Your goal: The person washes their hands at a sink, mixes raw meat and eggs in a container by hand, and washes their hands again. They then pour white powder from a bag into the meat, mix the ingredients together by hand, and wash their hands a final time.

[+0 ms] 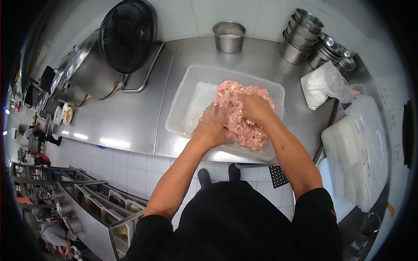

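Note:
A large mass of pink ground meat point(250, 132), flecked with pale bits, fills the right part of a translucent plastic tub point(183, 93) on the steel counter. My left hand point(212, 125) cups the near left side of the meat, its fingertips blurred and partly sunk in. From the right, my right hand point(255, 108) digs into the top of the mass with curled fingers, the tips hidden in it. Pale residue marks the bare left part of the tub's floor.
Behind the tub stands a steel pot point(229, 38). Stacked steel containers point(300, 37), a bag of white powder point(320, 87) and a big plastic bin point(355, 152) are on the right. A black fan point(127, 37) and large stockpots point(93, 69) stand left. People work far left.

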A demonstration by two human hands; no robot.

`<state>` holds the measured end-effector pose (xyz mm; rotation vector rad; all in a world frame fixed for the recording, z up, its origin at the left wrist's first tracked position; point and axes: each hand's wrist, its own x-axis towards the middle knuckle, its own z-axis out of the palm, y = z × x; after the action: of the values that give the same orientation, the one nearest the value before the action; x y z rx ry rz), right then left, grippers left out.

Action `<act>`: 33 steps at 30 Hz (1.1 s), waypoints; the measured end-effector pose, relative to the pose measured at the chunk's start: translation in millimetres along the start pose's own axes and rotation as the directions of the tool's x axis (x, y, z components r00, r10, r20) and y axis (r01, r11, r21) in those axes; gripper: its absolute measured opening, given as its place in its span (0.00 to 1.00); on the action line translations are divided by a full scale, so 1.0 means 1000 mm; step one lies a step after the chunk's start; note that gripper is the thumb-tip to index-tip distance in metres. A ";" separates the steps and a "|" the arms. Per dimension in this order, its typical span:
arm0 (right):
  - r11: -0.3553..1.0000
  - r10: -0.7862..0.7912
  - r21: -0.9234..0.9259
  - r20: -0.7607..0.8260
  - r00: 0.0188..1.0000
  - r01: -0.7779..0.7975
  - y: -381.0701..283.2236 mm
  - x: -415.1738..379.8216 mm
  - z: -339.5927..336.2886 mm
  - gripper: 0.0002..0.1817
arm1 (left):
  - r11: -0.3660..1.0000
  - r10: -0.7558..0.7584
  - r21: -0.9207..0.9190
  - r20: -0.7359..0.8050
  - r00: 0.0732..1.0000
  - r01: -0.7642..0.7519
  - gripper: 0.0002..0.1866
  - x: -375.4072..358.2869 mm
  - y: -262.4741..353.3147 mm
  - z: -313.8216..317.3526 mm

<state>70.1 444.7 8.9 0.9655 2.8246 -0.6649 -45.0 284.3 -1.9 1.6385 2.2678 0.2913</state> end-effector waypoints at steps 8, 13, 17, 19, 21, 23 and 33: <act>0.874 0.026 -0.476 0.244 0.969 0.096 -0.007 -0.077 0.003 0.41 | 0.940 0.115 0.314 0.064 0.991 -0.130 0.58 0.043 0.005 -0.018; 0.873 0.066 -0.488 0.147 0.987 0.014 -0.003 -0.077 0.033 0.48 | 0.987 0.105 0.093 0.222 0.969 -0.128 0.58 0.081 -0.024 -0.015; 0.931 0.020 -0.366 0.020 1.000 -0.011 -0.001 -0.054 0.034 0.49 | 0.972 0.200 -0.157 0.164 0.966 -0.174 0.56 0.104 -0.049 0.011; 0.969 0.085 -0.230 -0.011 0.996 -0.085 -0.011 -0.040 0.027 0.47 | 0.931 0.226 -0.321 0.131 0.965 -0.175 0.54 0.106 -0.053 0.013; 0.973 0.204 -0.108 0.011 0.979 -0.202 -0.026 -0.032 0.014 0.45 | 0.842 0.217 -0.527 0.130 0.968 -0.118 0.49 0.099 -0.048 0.005; 0.969 0.245 0.002 -0.067 0.967 -0.246 -0.022 -0.020 0.020 0.43 | 0.717 0.209 -0.695 0.140 0.968 -0.054 0.44 0.111 -0.056 0.024; 0.891 0.258 0.453 -0.498 0.828 -0.005 -0.015 -0.003 -0.004 0.28 | 0.302 0.096 -0.953 0.066 0.993 0.034 0.23 0.096 -0.027 -0.008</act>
<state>64.2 434.2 18.5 1.6570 3.0850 -1.2134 -99.5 367.1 -17.9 0.9309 1.3459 1.2586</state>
